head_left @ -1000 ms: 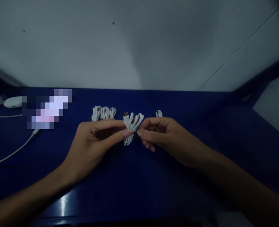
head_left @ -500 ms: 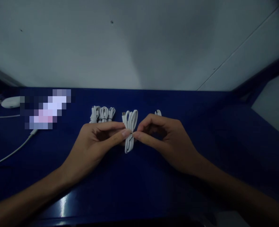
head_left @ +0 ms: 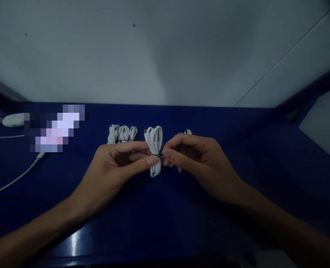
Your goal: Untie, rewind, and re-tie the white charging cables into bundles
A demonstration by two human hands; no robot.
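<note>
A white charging cable [head_left: 155, 138], coiled into an upright bundle, is in front of me above the blue table. My left hand [head_left: 110, 167] is closed on it from the left, thumb across the lower loops and fingers behind. Round the bundle's waist runs a thin black tie [head_left: 155, 154]. At the cable's right side my right hand [head_left: 204, 160] pinches what looks like the end of this tie between thumb and fingers. The cable's plug shows at the bundle's upper left. Several tied white cables [head_left: 124, 134] lie behind my left hand, partly hidden by it.
Behind my right hand a small white item [head_left: 188, 131] is mostly hidden. At left lie a blurred-out bright device [head_left: 60, 128] with a white cord [head_left: 16, 183] and a white rounded case [head_left: 12, 120]. A pale wall [head_left: 98, 56] rises behind the blue tabletop [head_left: 142, 223].
The cable bundle has turned a little, so its loops face me more and the black tie shows more plainly. My right fingertips have drawn slightly right, away from the bundle.
</note>
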